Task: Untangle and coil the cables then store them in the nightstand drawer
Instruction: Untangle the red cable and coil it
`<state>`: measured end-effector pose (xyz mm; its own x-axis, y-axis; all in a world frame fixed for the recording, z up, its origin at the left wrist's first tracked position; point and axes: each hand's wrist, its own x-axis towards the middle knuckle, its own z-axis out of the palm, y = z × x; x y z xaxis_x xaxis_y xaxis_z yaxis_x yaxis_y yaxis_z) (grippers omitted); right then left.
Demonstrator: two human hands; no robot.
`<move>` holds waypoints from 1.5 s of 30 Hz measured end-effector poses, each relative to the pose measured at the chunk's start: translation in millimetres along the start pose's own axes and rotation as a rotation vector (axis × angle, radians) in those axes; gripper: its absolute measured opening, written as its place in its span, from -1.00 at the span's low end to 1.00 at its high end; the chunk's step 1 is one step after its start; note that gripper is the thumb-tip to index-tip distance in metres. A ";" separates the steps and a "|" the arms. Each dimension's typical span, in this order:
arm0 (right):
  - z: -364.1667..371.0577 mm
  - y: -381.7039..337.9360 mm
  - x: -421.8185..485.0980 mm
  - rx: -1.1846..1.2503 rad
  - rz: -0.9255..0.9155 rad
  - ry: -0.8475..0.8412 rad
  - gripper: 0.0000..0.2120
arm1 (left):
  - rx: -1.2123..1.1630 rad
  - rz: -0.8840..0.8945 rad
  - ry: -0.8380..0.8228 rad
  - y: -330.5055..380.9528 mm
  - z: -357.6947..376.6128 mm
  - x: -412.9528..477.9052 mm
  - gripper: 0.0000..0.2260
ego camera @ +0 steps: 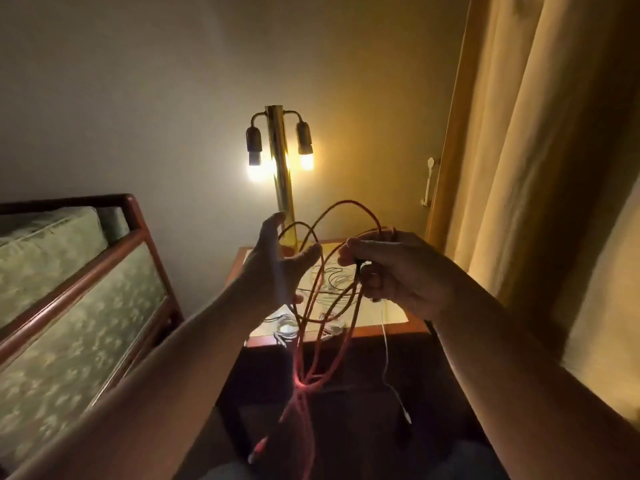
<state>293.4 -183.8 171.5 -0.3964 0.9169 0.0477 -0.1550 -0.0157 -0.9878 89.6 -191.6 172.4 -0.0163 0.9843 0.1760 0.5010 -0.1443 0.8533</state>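
Looks early in the job, judging by how things lie: untangling under way, no coil made, nothing stored. Holds the red cable (313,306) up in the air on the near side of the table (398,317), with several loose loops between the two hands and long strands hanging toward the floor. Pinches a bunch of those strands in the right hand (391,271), fingers curled narrow round them, with something small and dark there too, too dim to name. Spreads the left hand (277,265) wide, fingers straight, with one loop across the thumb and nothing gripped. Shows a bunching low in the hanging strands, likely a snarl to work free before any winding. Leaves a jumble of thin white cables (332,282) on the table top below the lit lamp (282,161), with one white lead (384,341) trailing over the near edge. Shows no drawer clearly: dark below the table top, cannot tell open or closed. Leaves most of the task to do: freeing, coiling, stowing.
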 end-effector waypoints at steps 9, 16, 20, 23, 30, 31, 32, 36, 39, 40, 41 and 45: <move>26.3 72.7 -22.0 0.222 0.033 -0.014 -0.87 | 0.211 0.199 -0.194 -57.8 20.5 -58.8 -0.67; 34.9 98.1 -20.5 0.224 0.013 0.030 -0.89 | 0.058 0.162 -0.141 -85.7 30.1 -60.9 -0.94; 25.3 104.0 -22.8 0.214 0.099 0.175 -0.79 | 0.121 0.124 -0.025 -90.6 30.5 -59.3 -0.93; 17.7 112.1 -27.4 0.047 0.255 0.159 -0.72 | 0.075 0.112 0.072 -98.5 21.9 -53.0 -0.88; 24.1 117.2 -28.3 -0.781 0.382 0.088 -0.65 | -0.456 -0.024 0.028 -104.1 23.0 -50.2 -0.86; 25.0 116.7 -26.9 -0.928 0.341 0.117 -0.65 | -0.498 -0.006 0.008 -104.6 24.0 -50.0 -0.88; 26.7 115.9 -25.4 -1.022 0.284 0.146 -0.63 | -0.529 0.010 -0.013 -104.5 24.6 -49.7 -0.89; 36.2 107.0 -16.8 -0.580 0.079 0.258 -0.50 | -0.414 0.028 -0.095 -109.4 25.3 -47.0 -0.84; 43.8 100.5 -10.1 -0.408 -0.012 0.226 -0.48 | -0.270 0.047 -0.152 -114.8 23.9 -43.8 -0.74; 45.9 99.7 -8.9 -0.419 -0.036 0.221 -0.52 | -0.219 0.067 -0.167 -116.6 23.5 -42.4 -0.73; 46.8 99.6 -8.2 -0.439 -0.053 0.224 -0.60 | -0.181 0.090 -0.176 -118.0 23.3 -41.2 -0.74; 41.5 104.4 -8.8 -0.446 -0.046 0.169 -0.87 | -0.165 0.138 -0.166 -120.5 20.4 -37.4 -0.91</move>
<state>243.1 -210.1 74.1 -0.2399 0.9652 0.1041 0.2493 0.1648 -0.9543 47.5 -208.9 53.0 0.1916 0.9554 0.2246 0.3410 -0.2794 0.8976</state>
